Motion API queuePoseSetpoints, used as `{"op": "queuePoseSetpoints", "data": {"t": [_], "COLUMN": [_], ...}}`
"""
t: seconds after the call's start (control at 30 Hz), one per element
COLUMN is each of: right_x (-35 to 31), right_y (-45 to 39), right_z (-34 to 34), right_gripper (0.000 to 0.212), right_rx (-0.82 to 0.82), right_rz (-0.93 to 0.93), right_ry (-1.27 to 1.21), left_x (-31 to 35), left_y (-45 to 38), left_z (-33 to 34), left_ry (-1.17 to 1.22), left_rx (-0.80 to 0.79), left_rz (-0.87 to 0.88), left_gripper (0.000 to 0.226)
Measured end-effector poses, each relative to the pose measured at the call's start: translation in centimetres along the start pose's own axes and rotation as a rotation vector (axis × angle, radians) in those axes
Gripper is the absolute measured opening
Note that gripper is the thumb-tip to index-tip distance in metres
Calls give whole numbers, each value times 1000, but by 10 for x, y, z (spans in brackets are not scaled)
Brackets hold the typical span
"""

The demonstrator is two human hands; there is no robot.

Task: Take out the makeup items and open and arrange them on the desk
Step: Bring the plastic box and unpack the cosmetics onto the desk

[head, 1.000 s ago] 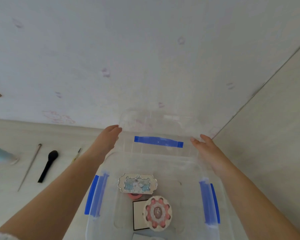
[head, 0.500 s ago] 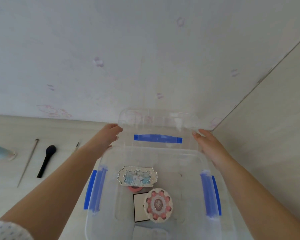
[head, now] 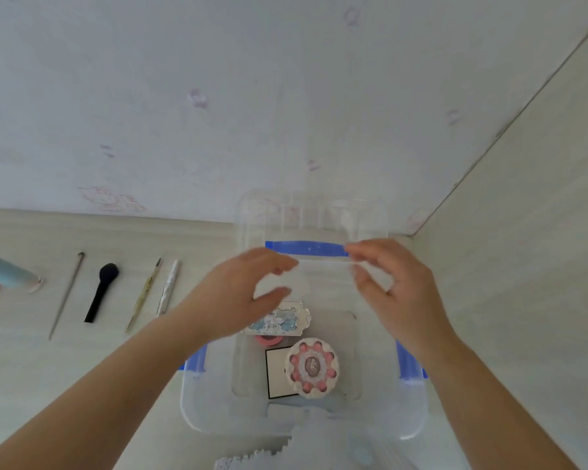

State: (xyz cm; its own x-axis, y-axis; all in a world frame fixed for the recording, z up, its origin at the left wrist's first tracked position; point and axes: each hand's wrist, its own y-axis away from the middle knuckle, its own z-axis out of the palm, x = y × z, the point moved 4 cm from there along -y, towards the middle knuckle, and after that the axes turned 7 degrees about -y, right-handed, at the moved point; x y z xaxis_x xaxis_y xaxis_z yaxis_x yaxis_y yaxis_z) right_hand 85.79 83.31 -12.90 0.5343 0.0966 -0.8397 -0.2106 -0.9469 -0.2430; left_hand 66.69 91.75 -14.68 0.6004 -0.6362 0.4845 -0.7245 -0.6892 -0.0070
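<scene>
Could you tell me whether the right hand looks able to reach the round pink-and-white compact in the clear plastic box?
Probably yes. The right hand hovers over the open clear plastic box, no lid covers it, and the round pink-and-white compact lies on top, uncovered.

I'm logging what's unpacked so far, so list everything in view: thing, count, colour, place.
bin: 1, clear with blue latches, on desk, open
lid: 1, clear, blue strip, propped behind bin
rectangular compact: 1, silver-blue, in bin
round compact: 1, pink-white, in bin
square box: 1, white, black-edged, under round compact
pink item: 1, in bin, partly hidden
brush: 1, black, desk left
thin tools: 3, pale, beside brush
tube: 1, light blue, far left
left hand: over bin, empty
right hand: over bin, empty
</scene>
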Motion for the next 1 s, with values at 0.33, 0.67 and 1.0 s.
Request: {"op": "queuePoseSetpoints", "data": {"t": [0.33,0.67,1.0], "right_x": [42,70,74], "right_y": [50,56,55], "right_z": [65,95,97], "right_gripper": [59,43,42], "right_rx": [-794,-952,-923], "right_rz": [472,626,595], "right_ry": [555,637,629], "left_x": [-5,-17,-20], "left_y": [-1,6,6], "left_z": [67,103,108], "left_ry": [-417,-663,-750], "left_rx": [-358,-383,-368], "left_rz": [-140,-123,-161], "left_gripper": [52,47,42]}}
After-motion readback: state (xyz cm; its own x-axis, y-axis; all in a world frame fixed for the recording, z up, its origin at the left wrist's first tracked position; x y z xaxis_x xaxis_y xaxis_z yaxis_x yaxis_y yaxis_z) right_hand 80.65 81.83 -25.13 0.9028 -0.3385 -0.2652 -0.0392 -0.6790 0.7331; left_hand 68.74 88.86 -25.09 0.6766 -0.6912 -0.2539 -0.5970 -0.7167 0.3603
